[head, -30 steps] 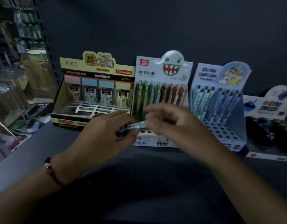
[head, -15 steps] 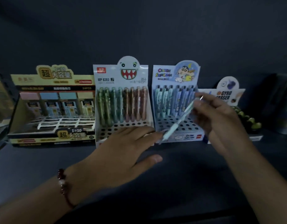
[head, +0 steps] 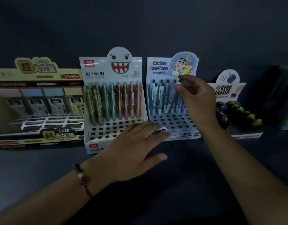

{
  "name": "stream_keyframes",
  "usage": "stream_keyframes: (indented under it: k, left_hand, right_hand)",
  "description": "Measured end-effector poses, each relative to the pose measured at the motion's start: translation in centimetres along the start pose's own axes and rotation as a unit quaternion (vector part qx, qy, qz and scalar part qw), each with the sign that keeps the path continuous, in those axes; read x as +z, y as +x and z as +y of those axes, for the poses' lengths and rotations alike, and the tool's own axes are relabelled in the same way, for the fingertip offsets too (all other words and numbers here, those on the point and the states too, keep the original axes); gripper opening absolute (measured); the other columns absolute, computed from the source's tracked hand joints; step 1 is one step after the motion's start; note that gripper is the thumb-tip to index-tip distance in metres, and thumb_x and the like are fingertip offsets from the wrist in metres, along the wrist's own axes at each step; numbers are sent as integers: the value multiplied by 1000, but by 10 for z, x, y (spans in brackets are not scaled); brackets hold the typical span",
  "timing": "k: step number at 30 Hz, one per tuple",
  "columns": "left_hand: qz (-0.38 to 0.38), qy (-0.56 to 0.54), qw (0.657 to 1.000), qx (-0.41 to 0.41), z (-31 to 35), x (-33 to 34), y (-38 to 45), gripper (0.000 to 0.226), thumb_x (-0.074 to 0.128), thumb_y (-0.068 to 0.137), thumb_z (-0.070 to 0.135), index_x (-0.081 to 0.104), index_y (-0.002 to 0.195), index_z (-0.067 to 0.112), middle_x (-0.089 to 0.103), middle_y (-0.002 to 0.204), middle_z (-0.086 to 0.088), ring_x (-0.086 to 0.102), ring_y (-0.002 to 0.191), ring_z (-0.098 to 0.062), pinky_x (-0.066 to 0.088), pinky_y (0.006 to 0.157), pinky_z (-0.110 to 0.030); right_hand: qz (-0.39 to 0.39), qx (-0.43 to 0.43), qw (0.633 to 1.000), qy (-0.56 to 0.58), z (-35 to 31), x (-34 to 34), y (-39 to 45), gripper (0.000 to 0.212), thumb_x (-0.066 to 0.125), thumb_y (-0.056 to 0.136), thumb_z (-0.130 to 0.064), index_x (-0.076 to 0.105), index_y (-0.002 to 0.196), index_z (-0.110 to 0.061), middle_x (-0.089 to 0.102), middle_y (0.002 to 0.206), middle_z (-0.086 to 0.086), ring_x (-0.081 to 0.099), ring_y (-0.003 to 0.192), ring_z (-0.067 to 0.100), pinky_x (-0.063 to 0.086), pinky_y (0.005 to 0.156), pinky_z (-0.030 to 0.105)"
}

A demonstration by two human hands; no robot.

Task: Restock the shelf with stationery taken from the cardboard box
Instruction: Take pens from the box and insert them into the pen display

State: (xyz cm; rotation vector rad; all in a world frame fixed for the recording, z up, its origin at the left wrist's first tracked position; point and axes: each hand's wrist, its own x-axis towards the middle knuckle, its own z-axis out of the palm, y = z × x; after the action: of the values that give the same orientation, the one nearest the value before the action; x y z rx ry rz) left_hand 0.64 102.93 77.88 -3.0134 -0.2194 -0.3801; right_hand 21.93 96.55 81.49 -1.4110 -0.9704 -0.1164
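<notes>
The pale blue Crayon Shinchan pen display (head: 159, 67) stands on the dark shelf, right of centre. Its back rows hold pens and its front holes are bare. My right hand (head: 196, 101) reaches into it, thumb and forefinger pinched on the dark top of a pale blue pen (head: 179, 81) that stands upright among the others. My left hand (head: 133, 148) lies palm down with fingers apart and holds nothing. Its fingertips touch the front edge of that display. The cardboard box is out of view.
A white monster-face pen display (head: 94, 73) with green and pink pens stands to the left. Further left is a yellow lead-refill box (head: 37, 135). A Gyro Eraser display (head: 227, 90) with dark round erasers sits right of my right hand. The dark shelf wall rises behind.
My right hand carried the pen from a slant in front of the display up into the back rows, where it now stands upright. My left hand stayed at the display's front edge.
</notes>
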Motion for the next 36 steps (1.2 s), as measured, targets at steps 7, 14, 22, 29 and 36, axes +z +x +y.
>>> stream_keyframes:
  k: [7, 14, 22, 29, 36]
  left_hand:
    - [4, -35, 999, 0, -2, 1, 2, 62, 23, 98, 63, 25, 153, 33, 30, 152, 9, 21, 141, -9, 18, 113, -28]
    - [12, -46, 999, 2, -2, 3, 2, 63, 20, 98, 65, 22, 153, 34, 28, 153, 10, 19, 141, -8, 20, 113, -27]
    - [9, -59, 998, 0, 0, 5, -2, 67, 16, 95, 67, 19, 154, 36, 22, 157, 9, 11, 144, -8, 19, 114, -30]
    - [8, -73, 997, -5, 3, 1, -4, 64, 15, 95, 67, 26, 151, 39, 28, 152, 17, 22, 139, -3, 13, 107, -17]
    - [27, -99, 994, 30, 38, -17, -11, 59, 14, 92, 72, 29, 146, 52, 25, 151, 30, 21, 136, 10, 10, 107, -12]
  right_hand:
    - [-32, -20, 997, -65, 11, 10, -2, 26, 67, 93, -23, 66, 119, -21, 61, 92, -21, 59, 86, -14, 49, 81, 8]
    - [-51, -35, 992, -109, 16, 14, 6, 29, 66, 94, -23, 64, 123, -19, 63, 92, -10, 57, 80, -15, 44, 76, 3]
    - [-60, -53, 982, -172, 15, 17, 7, 30, 65, 94, -23, 65, 122, -13, 60, 88, -5, 55, 76, 2, 46, 76, 19]
    - [-113, -49, 960, -250, -1, 1, 9, 36, 62, 96, -23, 62, 130, -11, 66, 103, 12, 61, 89, 23, 51, 84, 41]
    - [-216, -34, 942, -256, -40, -84, -50, 45, 56, 96, -44, 54, 138, -30, 54, 137, -8, 51, 121, 5, 44, 101, 29]
